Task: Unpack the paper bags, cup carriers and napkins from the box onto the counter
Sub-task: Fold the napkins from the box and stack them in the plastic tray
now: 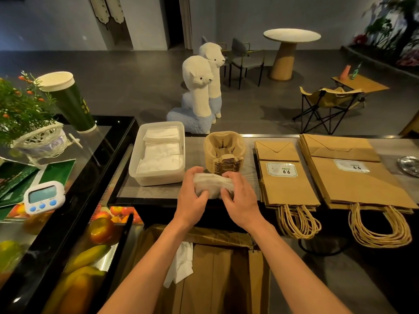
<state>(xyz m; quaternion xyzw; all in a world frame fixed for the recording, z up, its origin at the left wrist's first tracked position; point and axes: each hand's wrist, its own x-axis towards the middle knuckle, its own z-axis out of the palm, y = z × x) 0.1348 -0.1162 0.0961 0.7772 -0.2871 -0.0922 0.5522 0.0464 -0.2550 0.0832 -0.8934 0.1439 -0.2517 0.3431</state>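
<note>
Napkin pack (214, 185) clamped btwn L grip (192, 201) & R grip (241, 200), fingers curled.

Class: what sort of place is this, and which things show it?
Probably a café or takeaway drinks shop: stacks of brown paper handle bags, stacked brown pulp cup carriers, and a tall green paper cup.

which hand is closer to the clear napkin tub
Left. The left hand grips the napkin pack just beside the tub; the right hand holds the pack's other end, farther right.
</note>
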